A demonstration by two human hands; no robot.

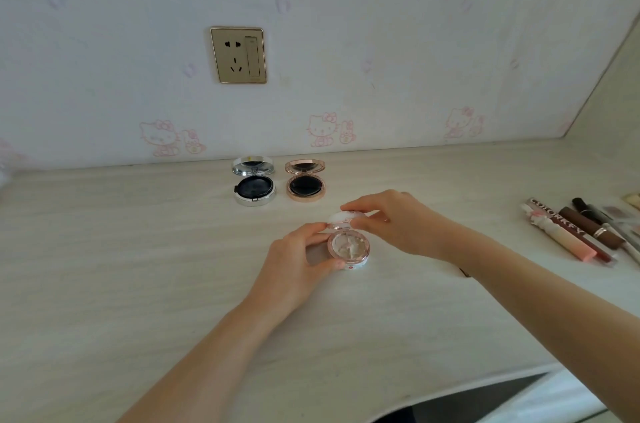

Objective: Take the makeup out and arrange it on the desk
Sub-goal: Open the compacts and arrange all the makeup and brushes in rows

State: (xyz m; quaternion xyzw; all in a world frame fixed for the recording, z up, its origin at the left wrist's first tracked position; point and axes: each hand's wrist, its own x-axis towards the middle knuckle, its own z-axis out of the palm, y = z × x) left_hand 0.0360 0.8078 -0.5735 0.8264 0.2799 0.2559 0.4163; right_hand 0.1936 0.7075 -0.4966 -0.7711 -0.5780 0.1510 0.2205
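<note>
A small white and rose-gold compact [349, 247] stands on the pale desk [138, 249] at the centre, its lid raised. My left hand [294, 270] grips its base with thumb and fingers. My right hand [394, 221] pinches the raised white lid at its top edge. Two other round compacts lie open near the wall: a silver one [254, 185] and a rose-gold one [305, 181] to its right, both showing dark insides and mirrors.
Several lip gloss tubes and pencils [581, 232] lie in a pile at the desk's right side. A gold wall socket [239, 55] sits above the compacts. The desk's curved front edge [485, 384] runs at the lower right.
</note>
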